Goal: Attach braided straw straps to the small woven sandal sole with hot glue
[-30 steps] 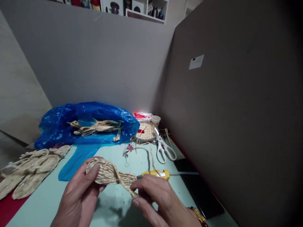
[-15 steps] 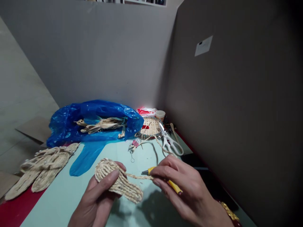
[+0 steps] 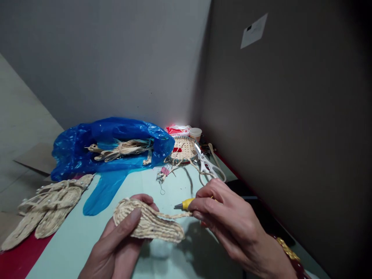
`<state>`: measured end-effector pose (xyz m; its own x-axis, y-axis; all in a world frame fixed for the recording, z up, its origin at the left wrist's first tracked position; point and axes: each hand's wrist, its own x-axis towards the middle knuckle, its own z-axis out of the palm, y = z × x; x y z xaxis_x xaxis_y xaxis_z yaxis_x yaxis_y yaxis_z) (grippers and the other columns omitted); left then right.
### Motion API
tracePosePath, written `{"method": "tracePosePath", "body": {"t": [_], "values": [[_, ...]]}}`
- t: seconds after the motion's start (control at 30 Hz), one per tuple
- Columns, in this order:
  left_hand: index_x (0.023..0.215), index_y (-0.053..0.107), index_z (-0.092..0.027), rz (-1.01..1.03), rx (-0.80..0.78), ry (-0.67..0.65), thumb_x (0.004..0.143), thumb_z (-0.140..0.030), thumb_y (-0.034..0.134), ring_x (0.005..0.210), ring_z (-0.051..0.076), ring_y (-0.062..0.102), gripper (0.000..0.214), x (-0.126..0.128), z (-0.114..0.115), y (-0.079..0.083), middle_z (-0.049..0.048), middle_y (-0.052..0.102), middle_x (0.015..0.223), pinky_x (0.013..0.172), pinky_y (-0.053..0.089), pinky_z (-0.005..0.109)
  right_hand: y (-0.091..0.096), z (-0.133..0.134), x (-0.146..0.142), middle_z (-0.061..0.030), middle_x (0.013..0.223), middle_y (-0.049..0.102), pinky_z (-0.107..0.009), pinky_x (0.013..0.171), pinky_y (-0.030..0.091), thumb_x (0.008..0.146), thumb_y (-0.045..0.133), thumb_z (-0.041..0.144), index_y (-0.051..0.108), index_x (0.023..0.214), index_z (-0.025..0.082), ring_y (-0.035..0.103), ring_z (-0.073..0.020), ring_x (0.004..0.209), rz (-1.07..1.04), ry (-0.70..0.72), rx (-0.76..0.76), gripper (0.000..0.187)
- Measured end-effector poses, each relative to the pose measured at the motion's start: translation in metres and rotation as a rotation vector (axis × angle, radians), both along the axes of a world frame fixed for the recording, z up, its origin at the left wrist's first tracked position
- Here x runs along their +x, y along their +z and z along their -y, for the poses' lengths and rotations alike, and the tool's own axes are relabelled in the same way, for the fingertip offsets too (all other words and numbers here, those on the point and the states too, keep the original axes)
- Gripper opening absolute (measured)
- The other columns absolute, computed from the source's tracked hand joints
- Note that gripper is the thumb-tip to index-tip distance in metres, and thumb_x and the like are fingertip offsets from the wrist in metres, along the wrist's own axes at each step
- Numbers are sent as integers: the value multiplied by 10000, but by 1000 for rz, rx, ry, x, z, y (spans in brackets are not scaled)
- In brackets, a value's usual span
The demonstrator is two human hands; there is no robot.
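Note:
My left hand [image 3: 117, 242] grips a small woven straw sole [image 3: 148, 224], thumb on top, fingers curled beneath it. A braided straw cord [image 3: 174, 215] runs from the sole to my right hand [image 3: 229, 226], which is closed on a yellow-handled tool [image 3: 186, 203] whose metal tip points left toward the sole; the same fingers pinch the cord. Both hands hover just above the pale green table top [image 3: 72, 242].
A blue plastic bag [image 3: 107, 145] with bundled straw lies behind. Finished straw sandals [image 3: 46, 207] rest at the left. A round woven mat [image 3: 183, 149], white scissors [image 3: 207, 166], a small cup [image 3: 195, 133], a pink clip [image 3: 165, 171] sit near the grey partition walls.
My right hand picked up the yellow tool from the table and now holds it with the cord near the sole. The sole has tilted flatter in my left hand.

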<state>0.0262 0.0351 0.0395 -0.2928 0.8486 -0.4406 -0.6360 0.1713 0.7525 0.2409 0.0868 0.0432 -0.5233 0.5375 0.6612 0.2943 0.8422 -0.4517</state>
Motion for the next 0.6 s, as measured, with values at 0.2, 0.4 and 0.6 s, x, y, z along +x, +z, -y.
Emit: {"method": "tracePosePath", "body": {"t": [0.2,0.4,0.6], "values": [[1158,673,-282,-290,86,-117,670,-342,898,785,186,661,540,-12,-8,-12,29,730,918,666,564,260,3,-6,7,-48,796,577,-315,688,430,993,515,102,663,874,139,499,-169,740,12,15,33,194],[877,712,-233,-373,83,-364,739,-425,833,770,188,637,265,-13,-5,-19,8,697,829,674,528,257,4,-12,9,-49,773,608,-338,704,439,1008,526,172,666,837,157,512,-179,734,-20,6,11,221],[783,696,-237,-603,135,-476,741,-465,816,711,152,585,261,-14,-10,-22,-21,674,748,630,448,217,2,-19,8,-31,714,605,-337,700,432,1027,523,273,637,734,182,513,-174,708,-79,80,-55,326]]}}
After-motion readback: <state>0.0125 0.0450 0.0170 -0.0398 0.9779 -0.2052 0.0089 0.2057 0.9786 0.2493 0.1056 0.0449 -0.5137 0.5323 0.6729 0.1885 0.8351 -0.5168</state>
